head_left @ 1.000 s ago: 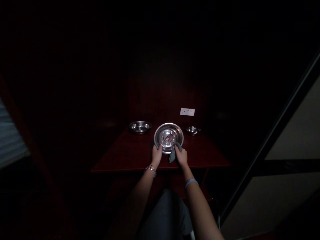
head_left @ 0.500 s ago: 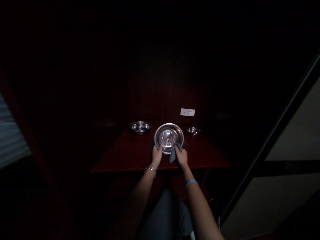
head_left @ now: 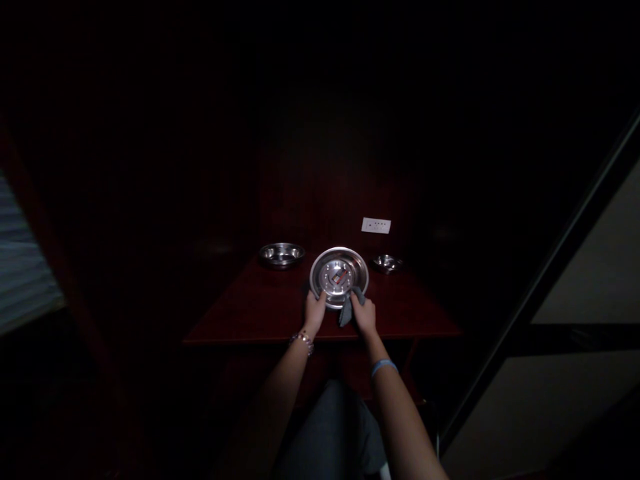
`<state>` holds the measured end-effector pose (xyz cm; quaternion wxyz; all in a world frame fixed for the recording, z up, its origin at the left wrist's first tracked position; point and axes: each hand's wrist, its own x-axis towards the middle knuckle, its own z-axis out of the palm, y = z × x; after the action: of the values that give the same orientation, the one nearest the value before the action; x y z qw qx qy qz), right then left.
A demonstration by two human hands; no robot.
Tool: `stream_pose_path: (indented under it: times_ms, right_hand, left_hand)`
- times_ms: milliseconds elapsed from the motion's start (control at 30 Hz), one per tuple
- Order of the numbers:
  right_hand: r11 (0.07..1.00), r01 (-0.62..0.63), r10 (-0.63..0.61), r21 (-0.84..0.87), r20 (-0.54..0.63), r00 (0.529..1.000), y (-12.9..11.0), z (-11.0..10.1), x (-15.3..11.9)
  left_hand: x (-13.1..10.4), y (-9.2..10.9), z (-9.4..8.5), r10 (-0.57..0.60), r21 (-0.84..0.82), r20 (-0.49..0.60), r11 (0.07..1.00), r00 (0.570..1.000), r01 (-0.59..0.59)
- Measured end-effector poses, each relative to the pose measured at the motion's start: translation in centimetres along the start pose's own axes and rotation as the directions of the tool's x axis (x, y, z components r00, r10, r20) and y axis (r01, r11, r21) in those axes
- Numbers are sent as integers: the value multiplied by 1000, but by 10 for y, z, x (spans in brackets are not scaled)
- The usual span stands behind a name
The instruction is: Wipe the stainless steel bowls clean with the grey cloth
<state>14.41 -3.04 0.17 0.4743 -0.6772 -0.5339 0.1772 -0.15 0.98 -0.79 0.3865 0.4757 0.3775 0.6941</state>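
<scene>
Darkness surrounds our reddish worktop in the middle of the frame. Nearest, at bottom centre, are our grey trousers. Below frame centre, the fingers of our left hand grip the lower-left rim of a tilted metal bowl; those of our right hand hold a grey cloth against its lower right. That grip has barely changed over the last second, so we judge it steady. Farther back, a shallow basin stands left, a small dish right, below a white socket.
</scene>
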Motion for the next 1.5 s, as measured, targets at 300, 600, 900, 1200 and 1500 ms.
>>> stream_pose_path:
  times_ms: [300, 600, 900, 1200, 1500]
  right_hand:
    - [1000, -3, 3, 16, 1, 1000, -3, -3, -1]
    - [1000, -18, 18, 10, -3, 1000, -4, -2, -2]
    - [1000, -2, 2, 23, 1, 1000, -4, -2, -2]
    - [999, -30, 30, 25, -4, 1000, 0, 0, 0]
    - [994, -11, 9, 110, 16, 1000, 2, 0, -1]
  left_hand:
    - [-3, 4, 2, -10, -51, 50, 999, 999, 13]
    - [-6, 11, 3, 5, -55, 68, 998, 998, -1]
    - [-5, 9, 3, 4, -66, 65, 998, 998, 1]
    - [-5, 6, 2, 30, -59, 79, 998, 996, -25]
    - [-3, 2, 3, 39, -83, 91, 996, 995, -31]
